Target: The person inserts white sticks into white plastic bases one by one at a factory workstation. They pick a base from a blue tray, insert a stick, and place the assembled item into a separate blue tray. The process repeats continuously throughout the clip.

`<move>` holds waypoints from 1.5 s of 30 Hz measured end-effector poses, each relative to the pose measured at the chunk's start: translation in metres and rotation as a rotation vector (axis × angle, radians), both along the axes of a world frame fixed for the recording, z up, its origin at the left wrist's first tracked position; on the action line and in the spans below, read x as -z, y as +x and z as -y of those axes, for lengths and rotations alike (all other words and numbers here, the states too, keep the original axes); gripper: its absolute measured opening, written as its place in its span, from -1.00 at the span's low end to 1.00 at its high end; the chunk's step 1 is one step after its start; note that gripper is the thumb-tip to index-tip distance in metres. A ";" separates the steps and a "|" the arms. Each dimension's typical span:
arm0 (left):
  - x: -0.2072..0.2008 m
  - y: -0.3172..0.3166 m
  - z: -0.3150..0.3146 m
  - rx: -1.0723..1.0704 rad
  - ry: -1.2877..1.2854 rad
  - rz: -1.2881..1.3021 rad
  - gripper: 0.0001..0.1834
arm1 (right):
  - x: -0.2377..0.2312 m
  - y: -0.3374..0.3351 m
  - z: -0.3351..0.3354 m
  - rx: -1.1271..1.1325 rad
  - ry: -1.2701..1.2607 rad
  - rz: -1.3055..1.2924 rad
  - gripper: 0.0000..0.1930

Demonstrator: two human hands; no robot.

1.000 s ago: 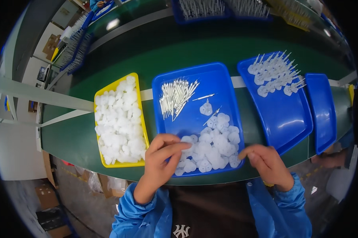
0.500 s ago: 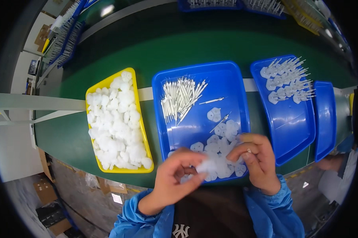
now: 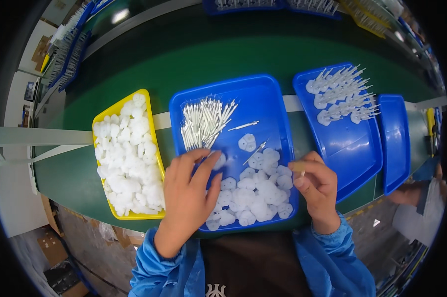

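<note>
My left hand (image 3: 188, 185) reaches over the near left part of the middle blue tray (image 3: 284, 123), its fingers apart. A translucent white plastic disc (image 3: 219, 161) shows by its index finger; whether they touch I cannot tell. Just beyond the fingertips lies a pile of thin white rods (image 3: 206, 121) with metal ends. Over the tray's right edge, my right hand (image 3: 318, 190) pinches a small pale stick-like piece (image 3: 299, 172) between thumb and fingers. Many white lobed discs (image 3: 255, 195) fill the tray's near right part. A single disc (image 3: 246, 142) and a loose rod (image 3: 254, 152) lie above them.
On the left stands a yellow tray (image 3: 159, 158) heaped with white pieces (image 3: 129, 163). A blue tray (image 3: 349, 158) on the right holds discs with upright rods (image 3: 342, 94). Beside it is another blue tray (image 3: 395, 143). A person's arm (image 3: 406, 193) shows at far right.
My left hand has moved left and farther in, its fingers spreading from a pinch round a white disc. The right hand keeps its pinch, slightly shifted. The whole view has shifted a little.
</note>
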State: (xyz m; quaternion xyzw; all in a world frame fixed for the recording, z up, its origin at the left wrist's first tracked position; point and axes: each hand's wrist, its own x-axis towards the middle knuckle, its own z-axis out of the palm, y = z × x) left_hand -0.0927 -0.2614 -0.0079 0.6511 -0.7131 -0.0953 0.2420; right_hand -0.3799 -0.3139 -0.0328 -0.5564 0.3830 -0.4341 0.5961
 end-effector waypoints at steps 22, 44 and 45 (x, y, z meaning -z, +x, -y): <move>0.011 -0.014 0.009 0.099 0.235 -0.808 -0.45 | 0.012 0.005 -0.008 0.021 0.043 0.129 -0.74; 0.008 0.024 -0.006 -0.112 0.107 -0.134 -0.30 | -0.022 0.031 0.044 0.014 -0.790 -0.869 -0.85; 0.004 0.024 0.002 -0.151 -0.023 0.081 -0.27 | -0.023 0.030 0.046 0.012 -0.796 -0.872 -0.85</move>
